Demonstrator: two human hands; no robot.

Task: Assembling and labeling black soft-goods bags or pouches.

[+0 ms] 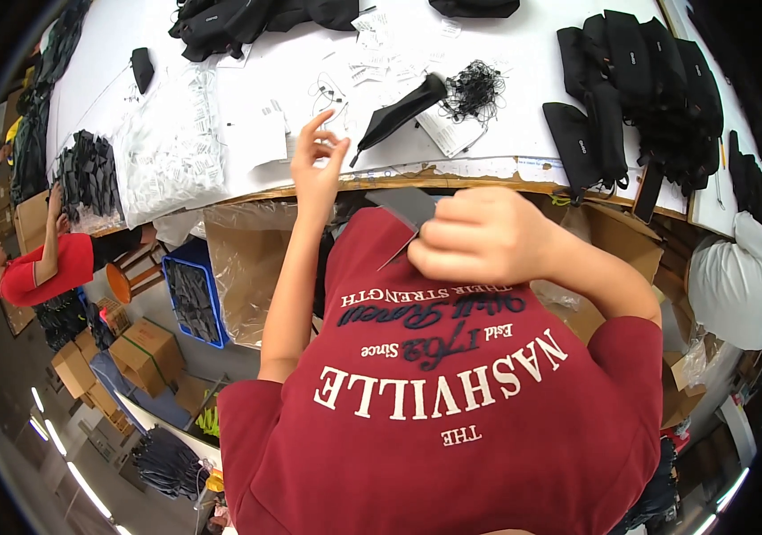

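My left hand (317,165) is raised at the table's near edge, thumb and index finger apart, with nothing visible between them. Just beyond its fingertips, thin black string loops (326,92) lie on the white tabletop. My right hand (483,236) is closed in front of my chest around a dark grey flat piece (406,207), card-like, whose lower part the fingers hide. Between the hands, farther in, a slim black fabric pouch (401,114) lies slantwise. Its far end is next to a tangle of black strings (475,91) and a stack of white cards (450,134).
Black pouches pile up at the right (639,80) and far side (256,22). A clear bag of white pieces (172,147) lies at left, papers (256,129) beside it. Cartons (617,241) stand under the table. A person in red (47,267) works at far left.
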